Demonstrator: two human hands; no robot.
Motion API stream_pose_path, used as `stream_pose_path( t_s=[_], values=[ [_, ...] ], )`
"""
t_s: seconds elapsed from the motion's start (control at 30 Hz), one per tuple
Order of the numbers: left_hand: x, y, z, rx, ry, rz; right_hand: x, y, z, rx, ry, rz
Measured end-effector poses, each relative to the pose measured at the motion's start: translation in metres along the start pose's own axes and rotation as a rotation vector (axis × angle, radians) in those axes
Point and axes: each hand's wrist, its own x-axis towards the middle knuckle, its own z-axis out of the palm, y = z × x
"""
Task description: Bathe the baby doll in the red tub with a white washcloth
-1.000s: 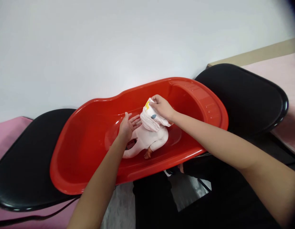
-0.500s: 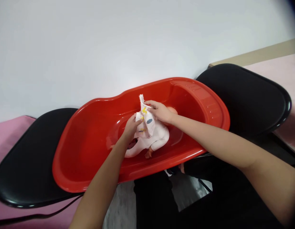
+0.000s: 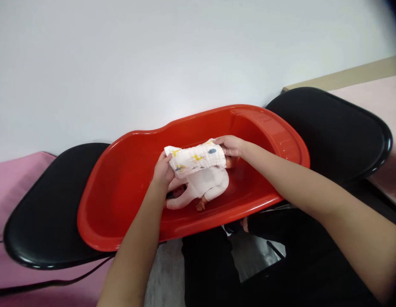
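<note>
We hold the printed cloth (image 3: 198, 158) stretched between our two hands, above the inside of the red tub (image 3: 110, 204). The fingers of our left hand (image 3: 164, 170) are pinched on its nine o'clock end, thumb on the near face; those of our right hand (image 3: 230, 146) clamp its edge at two o'clock. Between them the cloth hangs in soft folds, hiding part of the white-clothed doll (image 3: 208, 182), which shows at six o'clock from it; we cannot tell whether the two touch.
</note>
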Motion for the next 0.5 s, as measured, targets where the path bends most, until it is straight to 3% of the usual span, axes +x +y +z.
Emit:
stream_pose_path(
  t_s=[0.1, 0.23, 0.37, 0.5],
  values=[
    [-0.007, 0.006, 0.003, -0.059, -0.139, -0.056, -0.004, -0.006, -0.007, 0.085, -0.074, 0.110],
    [-0.017, 0.010, 0.010, -0.070, -0.318, -0.096, -0.007, -0.009, -0.007, 0.050, -0.128, 0.099],
    [-0.013, 0.005, 0.007, -0.024, -0.303, -0.095, -0.007, -0.008, -0.002, -0.048, -0.159, 0.090],
    [-0.006, 0.000, 0.002, -0.005, -0.254, -0.194, -0.002, -0.005, -0.002, -0.108, -0.154, 0.081]
  ],
)
